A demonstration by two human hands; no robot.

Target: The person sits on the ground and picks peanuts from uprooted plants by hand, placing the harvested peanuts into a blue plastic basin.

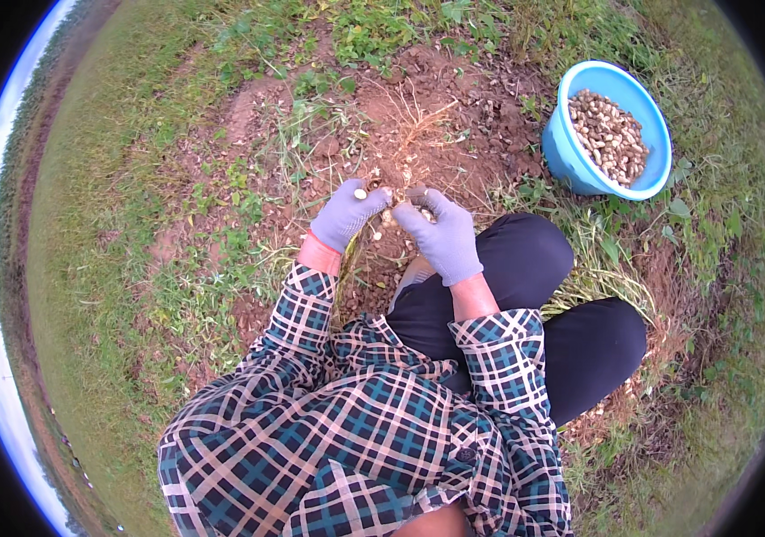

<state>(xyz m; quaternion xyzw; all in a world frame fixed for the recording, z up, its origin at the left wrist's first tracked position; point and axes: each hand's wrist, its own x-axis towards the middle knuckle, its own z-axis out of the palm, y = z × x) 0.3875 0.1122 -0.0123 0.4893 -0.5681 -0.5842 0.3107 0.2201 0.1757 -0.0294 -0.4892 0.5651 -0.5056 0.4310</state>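
Observation:
My left hand [350, 216], in a pale lavender knit glove, grips a peanut plant near its base, with the plant's green-yellow stems [350, 258] trailing back below the wrist. Thin tan roots [421, 127] fan out ahead of both hands over reddish soil. Gloved the same way, my right hand [443, 235] has its thumb and fingers closed around peanuts [388, 218] at the root base. The fingertips of both hands nearly meet there, and they partly cover the pods. One pale pod shows against the left glove.
A light blue plastic bucket [555, 144], partly filled with unshelled peanuts [607, 137], stands at the front right. Pulled plants [600, 285] lie around my bent right leg [594, 359]. Loose soil [449, 80], weeds and grass [208, 268] surround me.

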